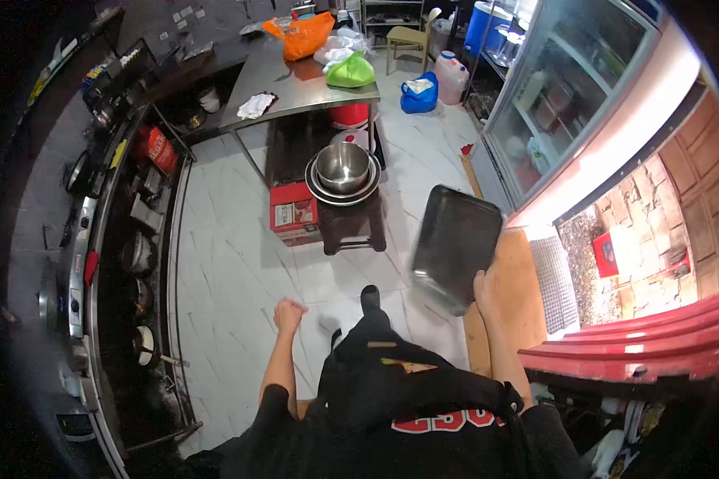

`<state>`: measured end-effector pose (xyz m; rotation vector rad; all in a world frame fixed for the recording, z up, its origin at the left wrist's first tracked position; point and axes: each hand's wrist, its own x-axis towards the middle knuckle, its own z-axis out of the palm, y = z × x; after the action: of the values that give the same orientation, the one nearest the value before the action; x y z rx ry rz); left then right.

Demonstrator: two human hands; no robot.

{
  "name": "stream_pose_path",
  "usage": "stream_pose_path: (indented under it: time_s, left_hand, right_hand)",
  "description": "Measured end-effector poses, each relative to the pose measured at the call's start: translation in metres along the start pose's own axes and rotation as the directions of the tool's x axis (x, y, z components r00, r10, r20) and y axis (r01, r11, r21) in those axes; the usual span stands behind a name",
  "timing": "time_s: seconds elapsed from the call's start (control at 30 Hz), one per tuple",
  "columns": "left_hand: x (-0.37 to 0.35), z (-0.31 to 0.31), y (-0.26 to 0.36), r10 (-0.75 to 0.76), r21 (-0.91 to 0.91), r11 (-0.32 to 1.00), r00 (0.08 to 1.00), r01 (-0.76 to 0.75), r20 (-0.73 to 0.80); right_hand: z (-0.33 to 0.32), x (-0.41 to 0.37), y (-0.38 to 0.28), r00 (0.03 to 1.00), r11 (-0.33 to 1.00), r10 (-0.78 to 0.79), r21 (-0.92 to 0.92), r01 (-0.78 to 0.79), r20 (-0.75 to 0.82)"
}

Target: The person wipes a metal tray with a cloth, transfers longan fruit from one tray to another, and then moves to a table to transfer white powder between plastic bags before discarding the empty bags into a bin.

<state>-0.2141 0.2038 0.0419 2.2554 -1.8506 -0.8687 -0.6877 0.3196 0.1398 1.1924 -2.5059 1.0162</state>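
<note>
A dark rectangular tray (pixel 457 246) with raised edges is in my right hand (pixel 482 289), which grips its lower right edge out to my right, above the floor. My left hand (pixel 289 313) hangs in front of me on the left, its fingers curled together; whether something small is inside is hidden. Ahead, nested steel bowls (pixel 343 169) rest on a low dark stool (pixel 351 231). Beside the stool stands a red and white box (pixel 294 214).
A steel table (pixel 303 92) ahead bears an orange bag (pixel 302 36), a green bag (pixel 350 71) and a cloth (pixel 256 105). Stove and shelves line the left. A glass-door fridge (pixel 571 96) stands right, near a doorway. A blue bag (pixel 419 93) lies on the floor.
</note>
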Motion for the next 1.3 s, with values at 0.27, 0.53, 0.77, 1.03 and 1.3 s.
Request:
stream_pose_path:
  time_s: [0.27,0.53,0.77,1.03,1.3]
  left_hand:
    - [0.154,-0.031,0.199,0.265,-0.245,0.918,0.942,-0.312,-0.206]
    - [0.266,-0.059,0.394,0.445,-0.321,0.770,0.825,-0.551,-0.349]
    - [0.363,-0.071,0.539,0.375,-0.265,0.740,0.706,-0.618,-0.600]
    - [0.408,-0.105,0.608,0.114,-0.407,0.756,0.715,-0.513,-0.689]
    - [0.542,-0.175,0.612,-0.104,-0.430,0.754,0.557,-0.496,-0.824]
  right_hand:
    - [0.012,0.110,0.009,0.749,0.682,0.491,0.339,-0.648,0.444]
    - [0.038,0.219,0.002,0.671,0.431,0.506,0.515,-0.741,0.541]
    - [0.121,0.373,0.087,0.732,0.574,0.544,0.454,-0.681,0.410]
    - [0.198,0.547,0.142,0.858,0.739,0.338,0.456,-0.496,0.386]
    - [0.285,0.690,0.028,0.830,0.630,0.168,0.589,-0.506,0.532]
